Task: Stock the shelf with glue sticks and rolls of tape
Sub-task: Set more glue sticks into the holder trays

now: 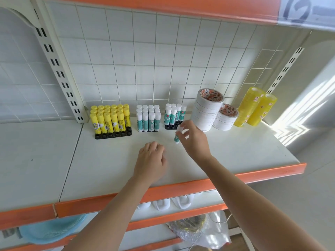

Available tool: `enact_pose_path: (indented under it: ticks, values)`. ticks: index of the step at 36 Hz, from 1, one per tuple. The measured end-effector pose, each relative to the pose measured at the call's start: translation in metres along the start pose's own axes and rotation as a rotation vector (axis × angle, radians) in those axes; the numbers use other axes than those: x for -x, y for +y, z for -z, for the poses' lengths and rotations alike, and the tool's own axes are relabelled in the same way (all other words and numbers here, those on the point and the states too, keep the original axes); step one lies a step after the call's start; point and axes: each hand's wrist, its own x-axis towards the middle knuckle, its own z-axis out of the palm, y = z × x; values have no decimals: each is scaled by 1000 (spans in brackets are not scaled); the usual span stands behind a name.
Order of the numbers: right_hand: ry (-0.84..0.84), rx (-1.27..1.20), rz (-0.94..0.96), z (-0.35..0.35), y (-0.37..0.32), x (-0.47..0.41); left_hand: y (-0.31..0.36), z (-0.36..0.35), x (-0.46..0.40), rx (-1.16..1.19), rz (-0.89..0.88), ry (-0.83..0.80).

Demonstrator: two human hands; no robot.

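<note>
Right hand (193, 140): fingers pinch one teal glue stick (177, 135) by its white cap, held tilted just above the shelf (235, 147), directly in front of the part-filled teal tray (174, 117). Left hand (151, 160): lies just left of the right hand, palm down on the shelf, fingers loosely curled, holding nothing. Beyond the left hand, a full teal tray (149, 118) and, further left, yellow sticks (109, 118); beyond and right of the right hand, white tape rolls (208, 109) in two stacks, then yellow tape rolls (253, 107).
</note>
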Motion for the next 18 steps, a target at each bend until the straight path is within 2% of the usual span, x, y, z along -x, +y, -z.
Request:
enact_pose_path:
  ticks: [6,18]
  values:
    - [73,25,-10,0,9,-29,0,2,0,1,-2,-17]
    - [66,89,-12,-12,15,-61,0,0,1,-2,-4,-4]
